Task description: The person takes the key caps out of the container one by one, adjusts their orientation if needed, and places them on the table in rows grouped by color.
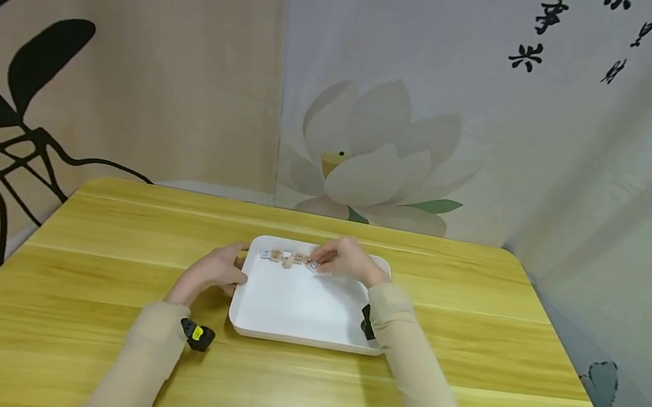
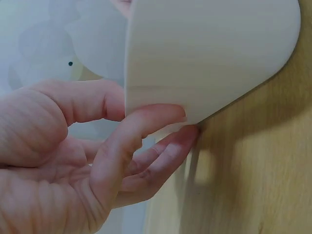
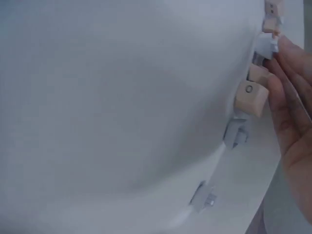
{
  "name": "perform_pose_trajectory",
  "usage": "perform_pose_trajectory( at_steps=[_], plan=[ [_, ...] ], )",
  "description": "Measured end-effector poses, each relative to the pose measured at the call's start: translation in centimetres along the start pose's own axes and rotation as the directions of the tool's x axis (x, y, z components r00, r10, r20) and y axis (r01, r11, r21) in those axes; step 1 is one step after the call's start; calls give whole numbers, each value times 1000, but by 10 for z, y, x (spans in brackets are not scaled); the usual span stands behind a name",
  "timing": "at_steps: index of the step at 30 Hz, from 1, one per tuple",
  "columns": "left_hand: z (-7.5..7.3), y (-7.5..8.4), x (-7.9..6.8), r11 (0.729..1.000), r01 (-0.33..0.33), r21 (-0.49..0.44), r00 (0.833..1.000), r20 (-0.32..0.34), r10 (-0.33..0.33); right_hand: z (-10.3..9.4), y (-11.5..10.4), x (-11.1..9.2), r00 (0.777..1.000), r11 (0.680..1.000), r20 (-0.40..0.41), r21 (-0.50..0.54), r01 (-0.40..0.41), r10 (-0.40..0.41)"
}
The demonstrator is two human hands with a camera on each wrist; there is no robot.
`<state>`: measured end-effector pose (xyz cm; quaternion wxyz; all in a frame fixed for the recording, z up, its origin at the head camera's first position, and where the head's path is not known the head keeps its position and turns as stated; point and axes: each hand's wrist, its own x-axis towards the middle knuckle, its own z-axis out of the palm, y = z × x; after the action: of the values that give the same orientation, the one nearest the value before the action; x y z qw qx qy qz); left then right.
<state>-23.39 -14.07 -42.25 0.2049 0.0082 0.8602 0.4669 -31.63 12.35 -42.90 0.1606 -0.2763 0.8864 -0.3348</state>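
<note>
Small keyboard keycaps [image 1: 275, 256], beige and pale grey, stand in a row along the far side of a white tray [image 1: 294, 311]. At the row's right end, my right hand [image 1: 347, 260] has its fingertips on a keycap [image 1: 313, 266]. In the right wrist view, the fingers touch a pale keycap [image 3: 265, 46] beside a beige keycap marked with a ring-shaped character [image 3: 252, 97]. My left hand [image 1: 219, 269] holds the tray's left edge. Up close, its thumb [image 2: 151, 117] lies against the outer wall [image 2: 204, 53], with other fingers around the rim and underneath.
The tray sits on a yellowish wooden table [image 1: 163, 233]. Two further pale keycaps [image 3: 236, 131] lie near the tray's wall in the right wrist view. Behind the table hangs a curtain [image 1: 418, 52] printed with a lotus and black characters. Each wrist wears a dark camera [image 1: 198, 336].
</note>
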Motion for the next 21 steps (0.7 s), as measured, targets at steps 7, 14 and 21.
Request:
perform_pose_trajectory(
  at_steps=[7,14,21],
  plan=[
    [-1,-1,-3,1000,-3,-29,1000,-5,3,10,2,5,994,990,-28,-94,107,-110],
    [-1,-4,-2,998,-3,-57,1000,-5,3,16,7,8,984,982,-44,-92,166,-171],
    [-3,-5,-6,996,4,-87,1000,-4,-4,14,7,4,988,988,-36,20,154,-153]
  ],
)
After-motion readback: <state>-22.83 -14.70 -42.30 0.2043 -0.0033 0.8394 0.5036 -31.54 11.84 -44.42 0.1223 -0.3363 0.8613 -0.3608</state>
